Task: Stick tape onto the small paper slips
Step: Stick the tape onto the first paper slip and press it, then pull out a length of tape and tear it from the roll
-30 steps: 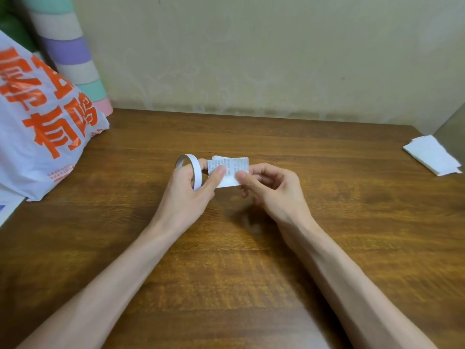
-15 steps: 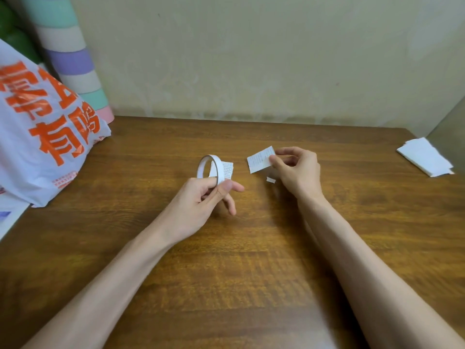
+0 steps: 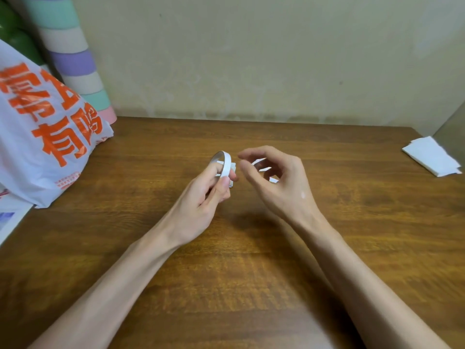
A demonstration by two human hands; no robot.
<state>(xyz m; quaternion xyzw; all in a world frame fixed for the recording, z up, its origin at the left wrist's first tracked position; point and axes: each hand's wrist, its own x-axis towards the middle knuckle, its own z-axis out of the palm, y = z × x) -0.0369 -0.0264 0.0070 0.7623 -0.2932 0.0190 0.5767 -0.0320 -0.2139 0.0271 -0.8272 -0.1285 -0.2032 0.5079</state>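
Left grip (image 3: pixel 201 197) pinching tape roll (image 3: pixel 225 164) | right grip (image 3: pixel 279 187) curled, hold unclear | bag (image 3: pixel 30 170) reads 有鸣

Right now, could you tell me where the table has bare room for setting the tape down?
Bare wood lies between the plastic bag and the left hand, along the wall behind both hands, and between the right hand and the folded paper. Crowded: the middle, around the tape roll and slips.

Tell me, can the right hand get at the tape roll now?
Probably yes. The roll stands up out of the left hand, and the right hand is close beside it, thumb and forefinger apart. Only a slip at the roll's side lies between.
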